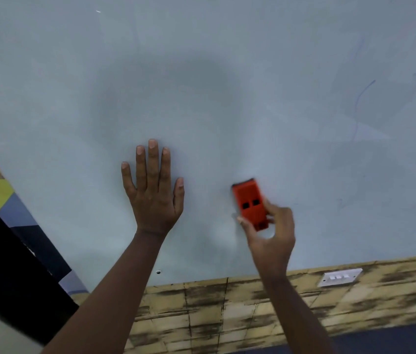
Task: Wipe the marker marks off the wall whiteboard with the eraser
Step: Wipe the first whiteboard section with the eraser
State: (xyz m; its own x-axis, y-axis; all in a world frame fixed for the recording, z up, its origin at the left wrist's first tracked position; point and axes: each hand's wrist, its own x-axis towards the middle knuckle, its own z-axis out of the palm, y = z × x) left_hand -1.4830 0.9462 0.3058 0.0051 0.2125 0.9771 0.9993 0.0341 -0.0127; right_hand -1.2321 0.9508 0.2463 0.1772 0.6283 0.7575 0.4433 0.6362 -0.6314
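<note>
Nearest to us, our two forearms reach up toward the whiteboard (202, 72), which fills most of the view above a band of worn, tan tiled wall (227, 310) with a white switch plate (339, 277) set in it.

Our right hand (270, 236) pinches the orange eraser (249, 203) by its lower end, thumb on the left edge and fingers curled round the right side, so the upper half of the block sticks out bare beyond the fingertips. The eraser lies against the lower middle of the board, slightly tilted to the left. It looks like a hollow plastic shell, so we judge it light and stiff, with hard, smooth sides that could slip under a sideways push. A hold further up the two long edges, nearer the middle, would likely press the felt face flatter; gripped at the tail, the top end may lift or chatter.

Our left hand (153, 190) lies flat on the board just left of the eraser, fingers straight and a little spread, holding nothing, and seems to steady us.

Further off, faint blue marker lines (362, 93) remain on the upper right of the board, well apart from the eraser, amid smeared grey haze. We judge that area the work left.
</note>
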